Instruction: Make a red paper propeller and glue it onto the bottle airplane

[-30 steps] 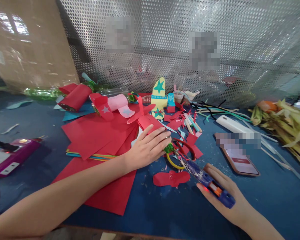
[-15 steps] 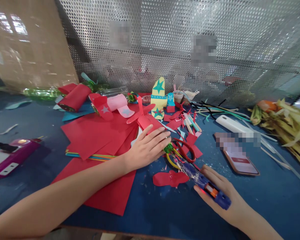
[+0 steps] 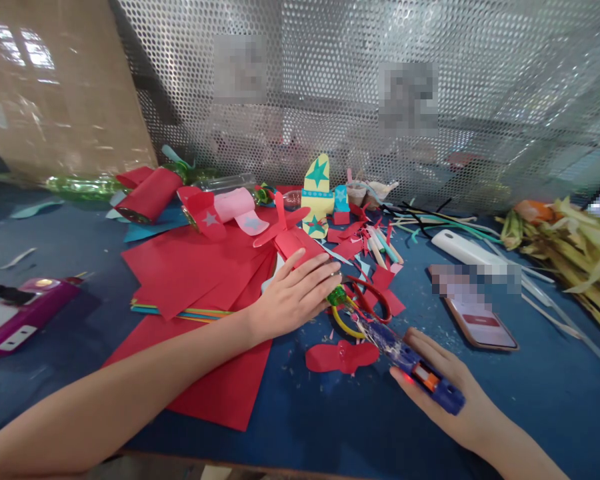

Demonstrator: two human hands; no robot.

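Note:
My left hand [image 3: 293, 300] lies over a plastic bottle wrapped in red paper [image 3: 294, 245] and grips it, its fingers side by side. The bottle lies on its side; red paper fins stand at the far end and its green neck [image 3: 337, 295] points toward my right hand. In my right hand [image 3: 445, 393] is a blue hot glue gun [image 3: 405, 357], its nozzle close to the neck; whether they touch I cannot tell. Beneath the nozzle lie scissors with red and yellow handles [image 3: 383, 303]. A winged red paper cutout [image 3: 341, 357] rests in front.
Red paper sheets [image 3: 215, 373] spread left of centre. Along the back stand or lie paper-covered bottles [image 3: 155, 195] and a yellow piece with stars [image 3: 317, 175]. At right are a phone [image 3: 475, 310], a white bar [image 3: 467, 253] and dry husks [image 3: 580, 260]. A purple power strip [image 3: 45, 300] sits far left.
The glue gun and my right hand have shifted very slightly, the gun's back end rising a little. My left hand and the bottle have stayed in place.

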